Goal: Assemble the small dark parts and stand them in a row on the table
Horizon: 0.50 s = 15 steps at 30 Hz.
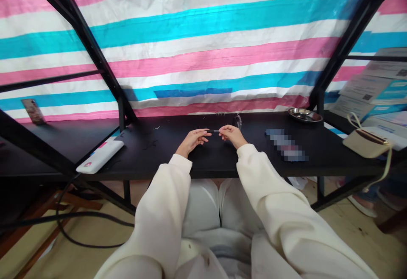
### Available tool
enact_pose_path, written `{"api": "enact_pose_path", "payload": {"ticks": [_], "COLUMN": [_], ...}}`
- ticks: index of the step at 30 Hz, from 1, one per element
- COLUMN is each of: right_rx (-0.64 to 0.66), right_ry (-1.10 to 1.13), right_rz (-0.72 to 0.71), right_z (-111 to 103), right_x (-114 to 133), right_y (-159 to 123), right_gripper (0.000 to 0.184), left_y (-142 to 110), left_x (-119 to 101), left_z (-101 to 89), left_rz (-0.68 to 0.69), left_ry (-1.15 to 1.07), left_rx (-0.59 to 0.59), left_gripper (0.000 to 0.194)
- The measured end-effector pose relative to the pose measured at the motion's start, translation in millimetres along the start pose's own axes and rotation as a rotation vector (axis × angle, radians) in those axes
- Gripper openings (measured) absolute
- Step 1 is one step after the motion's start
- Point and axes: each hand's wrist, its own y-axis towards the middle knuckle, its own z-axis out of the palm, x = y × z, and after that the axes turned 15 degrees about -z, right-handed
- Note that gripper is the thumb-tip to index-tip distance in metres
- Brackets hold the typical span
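Above the black tabletop (203, 164), my left hand (193, 140) and my right hand (231, 135) face each other, a short way apart. A short, thin, dark stick-like piece (214, 131) with a greyish section spans the gap between them. The left fingers pinch one end, with the lower fingers loosely curled. At the other end, the right thumb and fingers are closed on it. Its exact kind is too small to tell. Just behind my right hand lies a curved strip of small clear pieces (239, 121).
A shiny metal dish (305, 116) sits at the back right, with a pixelated item (286, 145) nearer. Further right are a beige bag (365, 144) and stacked boxes (365, 86). A white slab-like device (100, 157) lies left. Black frame bars (92, 50) slant up both sides.
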Motion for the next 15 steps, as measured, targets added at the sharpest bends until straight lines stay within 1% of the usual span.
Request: {"api": "enact_pose_path", "payload": {"ticks": [5, 8, 15], "right_rx": [-0.019, 0.007, 0.205], "right_ry": [-0.016, -0.071, -0.371], "right_rz": [-0.013, -0.040, -0.217], "right_z": [-2, -1, 1], "right_x": [-2, -3, -11], "right_y": [1, 1, -4], "right_gripper": [0.034, 0.035, 0.032], "left_y": [1, 1, 2], "left_x": [0, 0, 0], "left_z": [-0.6, -1.1, -1.5], "left_rz": [0.007, 0.012, 0.023], "left_ry": [-0.022, -0.030, -0.056], "left_rx": [-0.008, -0.011, -0.017], "left_gripper": [0.031, 0.030, 0.028]}}
